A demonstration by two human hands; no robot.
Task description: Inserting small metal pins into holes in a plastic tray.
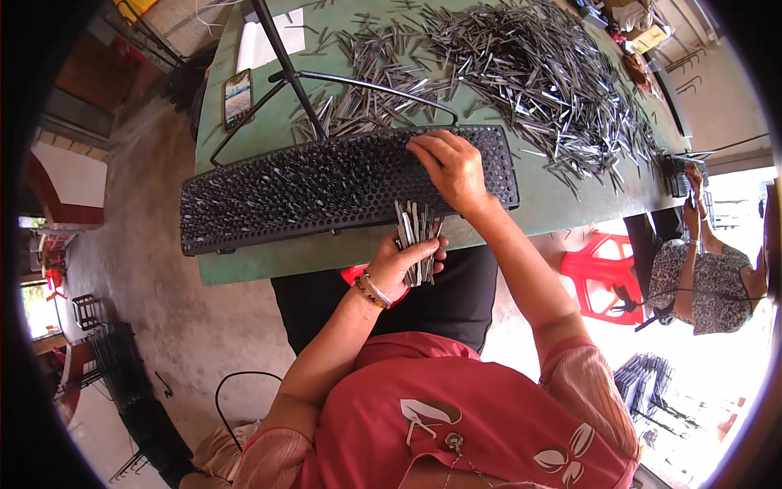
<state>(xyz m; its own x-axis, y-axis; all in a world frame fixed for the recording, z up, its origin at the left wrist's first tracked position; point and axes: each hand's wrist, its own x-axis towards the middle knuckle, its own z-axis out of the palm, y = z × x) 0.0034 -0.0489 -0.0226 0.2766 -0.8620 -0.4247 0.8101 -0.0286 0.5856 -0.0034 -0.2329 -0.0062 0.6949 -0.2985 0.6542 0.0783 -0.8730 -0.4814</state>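
A long black tray full of round holes lies along the near edge of the table. Thin dark metal strips stand upright in its holes from the left end to past the middle; toward the right end the holes show bare. My left hand is closed around a bunch of flat metal strips, just in front of the tray's near edge. Over the right part of the tray, my right hand bends its fingers down to the holes. Its fingertips are pressed together, and whatever they pinch is hidden.
Loose metal strips lie heaped across the green table. Behind the tray rises a black metal frame, near a phone and white paper. At right, a co-worker works beside a red plastic stool.
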